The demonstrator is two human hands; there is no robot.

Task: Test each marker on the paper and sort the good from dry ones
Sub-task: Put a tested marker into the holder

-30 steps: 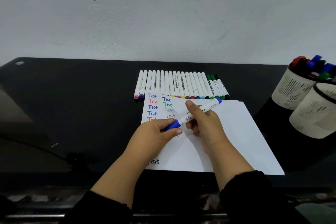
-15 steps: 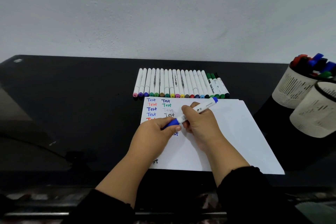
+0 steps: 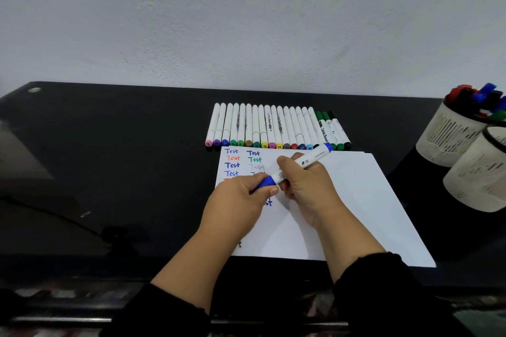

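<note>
While the left hand [image 3: 241,197] pinches the blue cap [image 3: 265,183], the right hand [image 3: 306,186] grips the white-barrelled blue marker [image 3: 301,163], its long axis slanting up-right over the white paper [image 3: 356,200]

Both forearms are bare, with black sleeves [image 3: 383,290] pushed up toward the elbows.
</note>
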